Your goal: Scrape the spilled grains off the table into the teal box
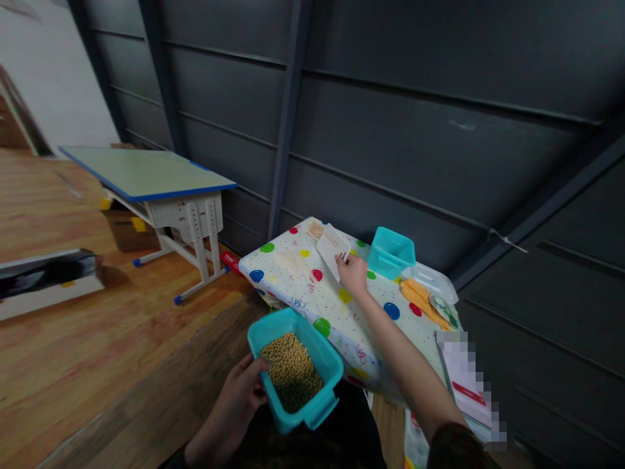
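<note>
My left hand (241,394) grips the near left side of a teal plastic tub (319,355) filled with small tan beans (291,372), held low in front of me, off the table. My right hand (352,273) reaches out over the polka-dot tablecloth (293,270) and holds a white slotted scoop (332,251) by its edge, tilted up above the cloth. A second, empty-looking teal tub (390,253) stands just right of that hand.
Orange cloths (420,296) and a clear lid (432,277) lie at the table's right end, with papers (466,384) nearer me. A small desk with a blue-edged top (146,172) stands to the left on the wooden floor. A dark panelled wall runs behind.
</note>
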Motion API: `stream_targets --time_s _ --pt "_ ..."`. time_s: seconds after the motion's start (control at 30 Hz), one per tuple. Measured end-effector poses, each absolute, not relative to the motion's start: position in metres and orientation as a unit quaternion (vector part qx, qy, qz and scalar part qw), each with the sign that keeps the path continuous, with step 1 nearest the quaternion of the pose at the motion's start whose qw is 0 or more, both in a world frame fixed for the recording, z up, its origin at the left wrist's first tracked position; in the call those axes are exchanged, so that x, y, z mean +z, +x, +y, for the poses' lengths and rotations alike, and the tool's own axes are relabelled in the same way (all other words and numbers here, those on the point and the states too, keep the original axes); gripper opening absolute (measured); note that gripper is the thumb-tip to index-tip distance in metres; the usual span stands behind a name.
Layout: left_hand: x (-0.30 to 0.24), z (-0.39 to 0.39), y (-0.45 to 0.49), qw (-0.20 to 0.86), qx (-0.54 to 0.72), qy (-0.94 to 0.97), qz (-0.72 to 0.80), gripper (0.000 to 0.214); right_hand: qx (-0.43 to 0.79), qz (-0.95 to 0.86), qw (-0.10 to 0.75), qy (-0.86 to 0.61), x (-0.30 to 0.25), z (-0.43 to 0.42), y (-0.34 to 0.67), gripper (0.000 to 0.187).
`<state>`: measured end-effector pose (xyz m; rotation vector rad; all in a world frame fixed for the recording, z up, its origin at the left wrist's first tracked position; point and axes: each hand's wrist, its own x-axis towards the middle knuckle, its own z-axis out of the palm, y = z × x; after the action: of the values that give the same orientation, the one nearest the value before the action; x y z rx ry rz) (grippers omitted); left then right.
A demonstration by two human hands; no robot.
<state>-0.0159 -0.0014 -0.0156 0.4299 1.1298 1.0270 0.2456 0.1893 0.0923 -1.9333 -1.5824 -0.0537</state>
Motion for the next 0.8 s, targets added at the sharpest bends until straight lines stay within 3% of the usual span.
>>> stream_targets --time_s 0.23,0.47,0.67,0.8 --pt "-0.012 0.0 -0.014 0.713 0.468 0.165 0.495 0.032 -0.04 -0.604 0.401 -0.688 0.076 0.142 0.279 0.035" --pt "-0.008 0.001 -0.015 0.713 0.459 0.165 0.503 0.036 -0.119 -0.685 0.336 -0.635 0.045 0.108 0.238 0.035" --pt "-0.026 0.003 -0.019 0.7 0.478 0.182 0.498 0.034 -0.079 -0.694 0.283 -0.658 0.047 0.121 0.205 0.067" --pt "-0.031 0.004 -0.022 0.698 0.491 0.177 0.49 0.031 -0.056 -0.704 0.266 -0.656 0.051 0.137 0.182 0.074"
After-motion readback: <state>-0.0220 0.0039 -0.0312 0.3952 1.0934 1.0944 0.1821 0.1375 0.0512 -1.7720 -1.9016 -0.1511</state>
